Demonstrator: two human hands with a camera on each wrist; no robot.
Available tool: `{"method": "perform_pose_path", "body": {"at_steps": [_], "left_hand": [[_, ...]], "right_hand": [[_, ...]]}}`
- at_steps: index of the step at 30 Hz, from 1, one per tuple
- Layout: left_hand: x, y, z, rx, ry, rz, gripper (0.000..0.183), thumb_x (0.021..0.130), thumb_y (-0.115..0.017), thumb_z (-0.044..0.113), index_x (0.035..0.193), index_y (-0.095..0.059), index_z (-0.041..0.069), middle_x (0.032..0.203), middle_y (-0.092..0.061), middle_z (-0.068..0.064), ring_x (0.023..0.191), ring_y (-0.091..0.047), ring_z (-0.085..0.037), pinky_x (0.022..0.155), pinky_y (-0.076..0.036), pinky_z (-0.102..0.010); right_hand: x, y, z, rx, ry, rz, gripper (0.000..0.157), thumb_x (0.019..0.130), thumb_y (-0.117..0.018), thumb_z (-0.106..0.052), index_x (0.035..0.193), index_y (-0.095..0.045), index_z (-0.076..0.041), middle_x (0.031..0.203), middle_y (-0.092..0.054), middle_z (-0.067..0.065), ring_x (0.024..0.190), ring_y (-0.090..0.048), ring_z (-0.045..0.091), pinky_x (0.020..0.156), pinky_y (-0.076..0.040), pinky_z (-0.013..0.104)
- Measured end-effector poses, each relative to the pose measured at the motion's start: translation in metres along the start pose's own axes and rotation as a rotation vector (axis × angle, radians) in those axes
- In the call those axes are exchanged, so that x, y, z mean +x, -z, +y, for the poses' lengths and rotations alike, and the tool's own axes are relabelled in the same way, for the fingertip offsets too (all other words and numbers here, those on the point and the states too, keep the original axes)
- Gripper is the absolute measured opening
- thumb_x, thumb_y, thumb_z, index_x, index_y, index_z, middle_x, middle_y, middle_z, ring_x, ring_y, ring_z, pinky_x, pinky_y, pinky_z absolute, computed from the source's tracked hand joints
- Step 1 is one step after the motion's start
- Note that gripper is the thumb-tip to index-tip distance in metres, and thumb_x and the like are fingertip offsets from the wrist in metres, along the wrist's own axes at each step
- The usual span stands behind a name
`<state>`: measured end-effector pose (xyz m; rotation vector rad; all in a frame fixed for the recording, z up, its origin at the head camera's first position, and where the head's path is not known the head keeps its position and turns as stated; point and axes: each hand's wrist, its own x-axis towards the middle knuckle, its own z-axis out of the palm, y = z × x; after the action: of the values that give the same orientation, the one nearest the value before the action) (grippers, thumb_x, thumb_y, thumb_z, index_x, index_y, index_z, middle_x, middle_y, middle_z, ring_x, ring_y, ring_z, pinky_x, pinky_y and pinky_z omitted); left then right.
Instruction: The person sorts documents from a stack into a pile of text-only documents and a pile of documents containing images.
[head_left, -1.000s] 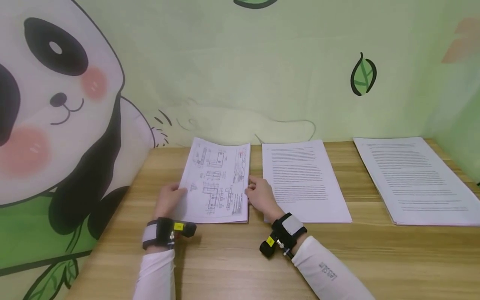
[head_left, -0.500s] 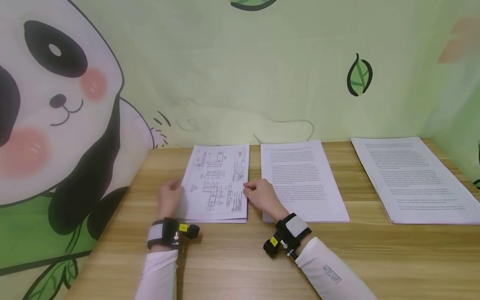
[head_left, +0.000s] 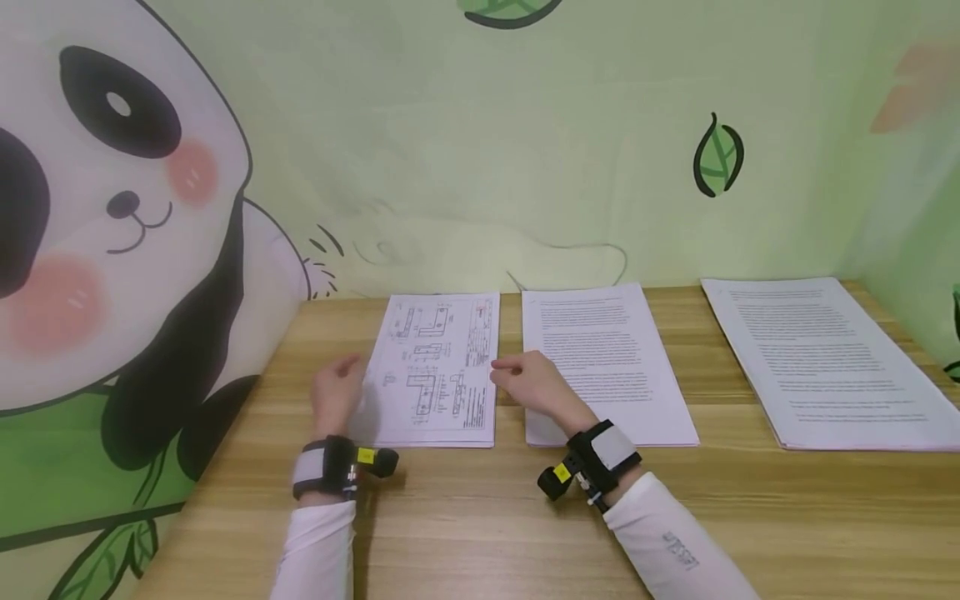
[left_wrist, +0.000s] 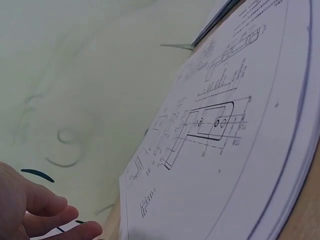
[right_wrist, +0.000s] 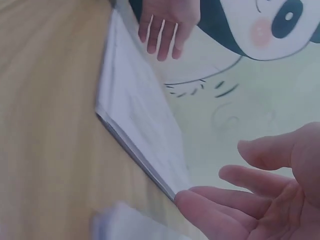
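Observation:
A stack of drawing sheets lies flat at the left of the table, its top page printed with technical drawings. My left hand is at its left edge, holding nothing; in the left wrist view its fingers are loosely bent, apart from the paper. At the right edge of the stack is my right hand, its thumb and fingers parted with nothing between them. In the right wrist view, a fingertip overlaps the corner of the stack. The right hand overlaps a second stack of text pages in the head view.
A third stack of text pages lies at the right side of the wooden table. Behind the table stands a pale green wall with a panda picture on the left.
The top sheets of the drawing stack, raised at the far edge earlier, now lie flat and even. My right hand has loosened from the edge and its fingers have straightened.

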<state>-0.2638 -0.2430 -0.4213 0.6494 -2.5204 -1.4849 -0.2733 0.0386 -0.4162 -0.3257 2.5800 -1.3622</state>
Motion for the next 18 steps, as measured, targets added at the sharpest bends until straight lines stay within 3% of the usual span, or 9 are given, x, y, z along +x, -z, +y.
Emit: {"method": "perform_pose_path", "body": {"at_steps": [5, 10, 18], "left_hand": [[-0.004, -0.002, 0.01, -0.032, 0.023, -0.049, 0.046, 0.096, -0.045, 0.033, 0.138, -0.045, 0.015, 0.145, -0.043, -0.013, 0.131, -0.041, -0.031, 0.108, -0.034, -0.053], [-0.011, -0.009, 0.025, -0.063, -0.003, -0.075, 0.044, 0.095, -0.048, 0.034, 0.136, -0.047, 0.018, 0.14, -0.049, -0.009, 0.124, -0.048, -0.028, 0.106, -0.038, -0.049], [-0.025, -0.025, 0.045, -0.112, -0.093, -0.132, 0.041, 0.095, -0.049, 0.032, 0.132, -0.053, 0.017, 0.134, -0.055, -0.009, 0.116, -0.053, -0.027, 0.103, -0.044, -0.046]], "right_hand": [[-0.007, 0.023, 0.003, -0.008, 0.021, 0.008, 0.041, 0.09, -0.055, -0.029, 0.125, -0.06, -0.007, 0.122, -0.063, 0.016, 0.091, -0.064, 0.025, 0.072, -0.051, 0.033], [-0.016, 0.055, 0.017, -0.051, 0.048, 0.016, 0.042, 0.093, -0.052, -0.028, 0.129, -0.056, -0.006, 0.13, -0.059, 0.016, 0.116, -0.056, 0.031, 0.096, -0.047, 0.047], [-0.039, 0.121, 0.057, -0.14, 0.074, 0.077, 0.047, 0.096, -0.048, -0.027, 0.133, -0.048, 0.002, 0.131, -0.054, 0.027, 0.119, -0.051, 0.042, 0.095, -0.045, 0.056]]}}
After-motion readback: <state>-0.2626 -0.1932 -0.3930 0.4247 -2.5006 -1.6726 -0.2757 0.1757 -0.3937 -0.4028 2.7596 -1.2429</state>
